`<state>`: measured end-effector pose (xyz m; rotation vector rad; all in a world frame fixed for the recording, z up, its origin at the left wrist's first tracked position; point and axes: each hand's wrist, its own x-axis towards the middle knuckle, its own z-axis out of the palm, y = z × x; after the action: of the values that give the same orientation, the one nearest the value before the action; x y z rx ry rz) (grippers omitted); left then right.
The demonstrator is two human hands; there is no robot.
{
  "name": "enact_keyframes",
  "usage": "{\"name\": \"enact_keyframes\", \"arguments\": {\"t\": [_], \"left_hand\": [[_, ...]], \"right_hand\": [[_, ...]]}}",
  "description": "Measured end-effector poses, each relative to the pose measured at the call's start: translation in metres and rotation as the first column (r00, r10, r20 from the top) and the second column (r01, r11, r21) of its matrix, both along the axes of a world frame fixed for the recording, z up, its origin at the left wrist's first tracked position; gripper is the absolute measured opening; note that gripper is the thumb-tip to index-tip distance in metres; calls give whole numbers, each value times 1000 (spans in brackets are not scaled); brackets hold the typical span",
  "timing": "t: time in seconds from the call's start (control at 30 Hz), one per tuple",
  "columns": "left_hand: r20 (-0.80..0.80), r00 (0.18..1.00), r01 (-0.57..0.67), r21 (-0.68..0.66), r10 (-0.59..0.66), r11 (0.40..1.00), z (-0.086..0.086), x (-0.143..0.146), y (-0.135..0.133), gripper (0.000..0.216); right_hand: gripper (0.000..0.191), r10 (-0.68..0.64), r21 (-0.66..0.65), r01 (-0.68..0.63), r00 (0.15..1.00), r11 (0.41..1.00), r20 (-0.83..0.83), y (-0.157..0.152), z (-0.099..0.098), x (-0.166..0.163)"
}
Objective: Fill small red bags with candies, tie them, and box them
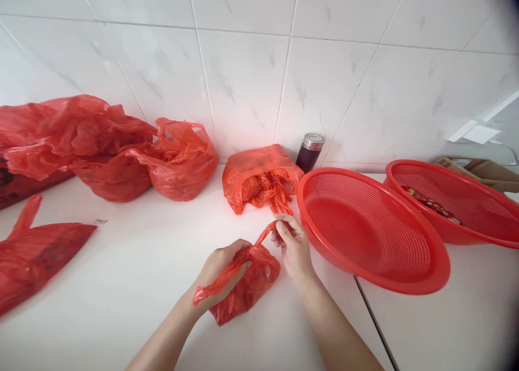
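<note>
A red plastic bag (259,276) with something inside lies on the white table in front of me, its neck gathered. My left hand (225,268) is closed around the gathered neck, and one loose handle of the bag hangs over that hand. Pinched in the fingers of my right hand (292,244) is the other handle, twisted thin and drawn up to the right. The contents are hidden by the plastic. Just beyond my hands sits a pile of crumpled red bags (263,179), partly tucked inside one bag.
Right of my hands stands an upright red colander (344,230), with a second colander (478,214) behind it holding some small pieces. A dark thermos (310,152) and a cardboard box (490,173) are near the tiled wall. Several filled red bags (182,165) line the left.
</note>
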<state>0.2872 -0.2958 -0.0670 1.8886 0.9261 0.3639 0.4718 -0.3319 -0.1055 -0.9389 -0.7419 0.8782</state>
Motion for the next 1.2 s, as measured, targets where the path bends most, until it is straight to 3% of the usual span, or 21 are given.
{"name": "enact_keyframes", "arguments": {"t": [0.13,0.27,0.4,0.5,0.8,0.97,1.1,1.2], "left_hand": [[85,993,-71,-107,80,992,1,-5,-2,23],[160,968,-158,-216,195,964,-1,-11,-3,30],[238,940,-215,-135,242,967,-2,-12,-9,27],[291,918,-251,-95,268,963,-5,-12,-12,26],[474,798,-198,-375,371,906,-13,-17,-16,24],[442,816,-209,-375,372,903,-12,-16,-17,36],[301,906,-208,-293,296,933,3,-25,-7,38],[210,928,-277,-160,307,947,31,-41,9,35]], "right_hand": [[31,79,-87,-77,997,993,23,2,2,4],[54,284,-174,-264,954,949,102,2,1,-2],[36,453,-281,-372,829,885,328,-4,-2,-21],[35,445,-319,-329,786,889,428,-8,-5,-28],[30,411,-203,-358,766,911,494,-8,0,-29],[31,402,-175,-364,772,915,493,-9,0,-29],[32,436,-196,-390,794,900,423,-8,1,-26],[36,427,-188,-384,817,904,387,-6,-2,-23]]}}
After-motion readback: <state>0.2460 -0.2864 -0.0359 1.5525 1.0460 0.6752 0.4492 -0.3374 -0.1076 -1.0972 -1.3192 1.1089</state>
